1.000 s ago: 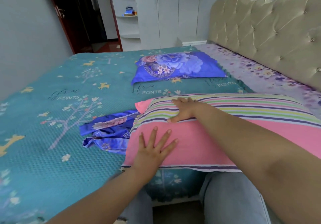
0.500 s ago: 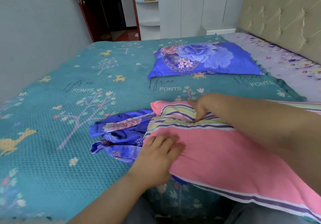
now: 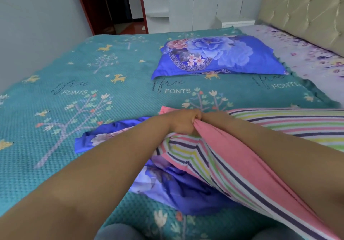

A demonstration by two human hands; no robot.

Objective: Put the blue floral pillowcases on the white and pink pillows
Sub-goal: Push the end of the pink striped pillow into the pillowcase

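The pink and striped pillow (image 3: pixel 232 157) lies across the near right of the bed, its left end bunched and folded. My left hand (image 3: pixel 183 122) grips that bunched end in a fist. My right hand (image 3: pixel 216 116) sits just behind it at the same end, mostly hidden by the left hand, so its grip is unclear. A loose blue floral pillowcase (image 3: pixel 178 187) lies crumpled under and left of the pillow. A second pillow in a blue floral pillowcase (image 3: pixel 219 57) rests flat farther back on the bed.
A teal bedspread (image 3: pixel 74 109) with trees and deer covers the bed. A tufted beige headboard (image 3: pixel 307 12) stands at the right, with a purple floral sheet (image 3: pixel 312 60) below it. A white wardrobe and shelves (image 3: pixel 186 3) and a dark doorway (image 3: pixel 108 5) are at the back.
Both hands went from lying flat on the pillow to its left end. The left hand has closed round the end and gathered it, folding the pillow's corner up and toward me.
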